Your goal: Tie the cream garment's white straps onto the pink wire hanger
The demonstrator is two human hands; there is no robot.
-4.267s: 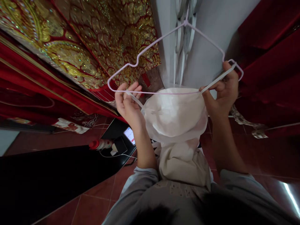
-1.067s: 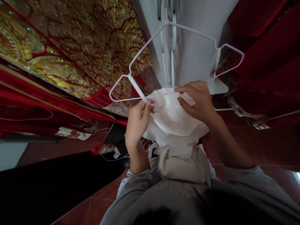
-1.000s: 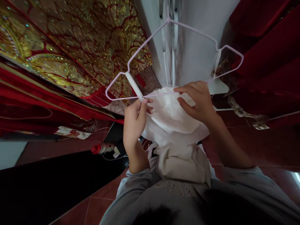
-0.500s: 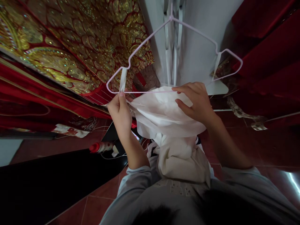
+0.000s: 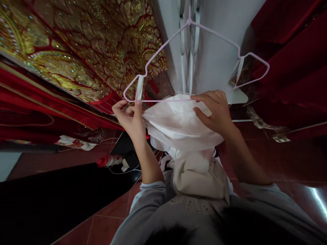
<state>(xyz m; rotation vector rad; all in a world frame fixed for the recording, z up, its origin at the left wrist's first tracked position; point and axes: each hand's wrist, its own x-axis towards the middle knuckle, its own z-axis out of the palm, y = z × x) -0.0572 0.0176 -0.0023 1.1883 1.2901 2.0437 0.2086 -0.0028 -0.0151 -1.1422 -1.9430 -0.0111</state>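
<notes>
A pale pink wire hanger (image 5: 163,46) hangs in front of me. A white garment (image 5: 178,126) droops from it by two white straps, one in the left notch (image 5: 139,87), one in the right notch (image 5: 240,66). My left hand (image 5: 129,117) is closed, pinching the left strap just under the hanger's bottom wire. My right hand (image 5: 214,110) grips the garment's top edge at the bottom wire, fingers curled into the cloth. The garment's lower part falls against my chest.
Red and gold embroidered cloth (image 5: 84,51) hangs close on the left, dark red velvet (image 5: 293,68) on the right, a white wall (image 5: 217,51) behind. Below left stands a black table (image 5: 51,197) with a phone (image 5: 131,158), a charger cable and a red-capped item (image 5: 107,161). The floor is red tile.
Both straps went onto the hanger's notches since the earliest frame. In the last second my left hand slid left along the bottom wire, drawing its strap upright; the right hand stayed put.
</notes>
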